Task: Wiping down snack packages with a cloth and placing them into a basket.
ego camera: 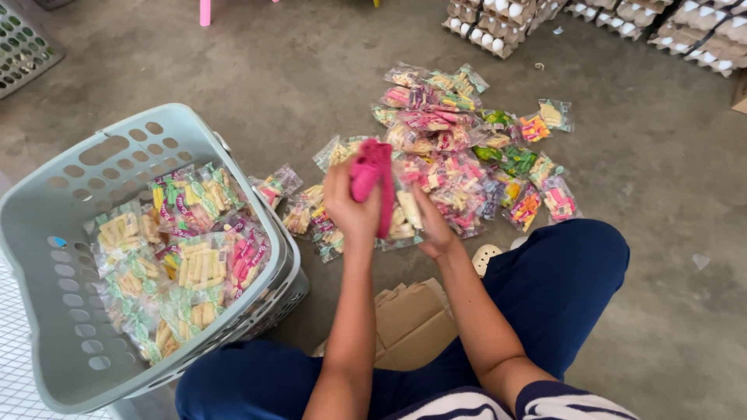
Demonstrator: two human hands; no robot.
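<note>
My left hand is raised and closed around a pink cloth that hangs down from it. Just to its right, my right hand grips a clear bag of pale wafer sweets, next to the cloth's lower end. Both hands hover over the near edge of a heap of clear sweet bags in pink, green and yellow, spread on the concrete floor. At my left stands a pale green plastic basket holding several more of the same bags.
Flattened cardboard lies between my knees, which are in blue trousers. Stacked egg trays line the far right. A white slipper shows by my right knee. Another perforated basket sits at the far left.
</note>
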